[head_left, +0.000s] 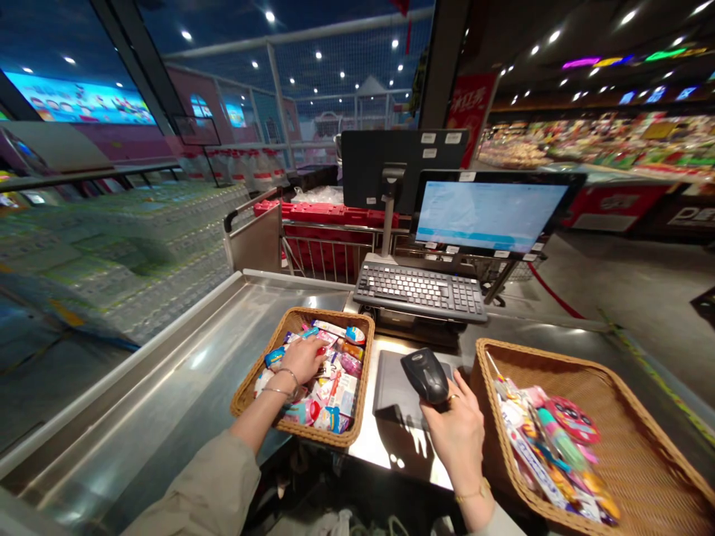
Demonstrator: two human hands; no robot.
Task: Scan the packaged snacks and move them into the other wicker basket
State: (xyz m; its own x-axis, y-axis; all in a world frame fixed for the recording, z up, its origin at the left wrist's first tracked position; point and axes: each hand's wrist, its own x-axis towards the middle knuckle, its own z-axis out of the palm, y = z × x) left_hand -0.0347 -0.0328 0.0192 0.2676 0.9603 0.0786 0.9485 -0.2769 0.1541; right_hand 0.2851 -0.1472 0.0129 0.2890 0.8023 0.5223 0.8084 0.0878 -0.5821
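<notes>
My left hand [304, 359] reaches into a small wicker basket [237, 398] full of brightly wrapped snack packets [338, 387]. Its fingers are bent together down among the wrappers, and what they hold there is hidden. In my right hand [458, 424] is a black handheld barcode scanner [425, 374], raised over the dark flat plate [388, 387] of the counter. To the right of that hand stands a larger wicker basket [642, 402], with mixed small packets [553, 439] gathered toward its left side.
Beyond the baskets stand a black keyboard [418, 286], a lit monitor [488, 212] and a second monitor turned away [369, 164]. The metal counter [184, 372] has a raised left rim. A shopping cart [329, 242] is behind it.
</notes>
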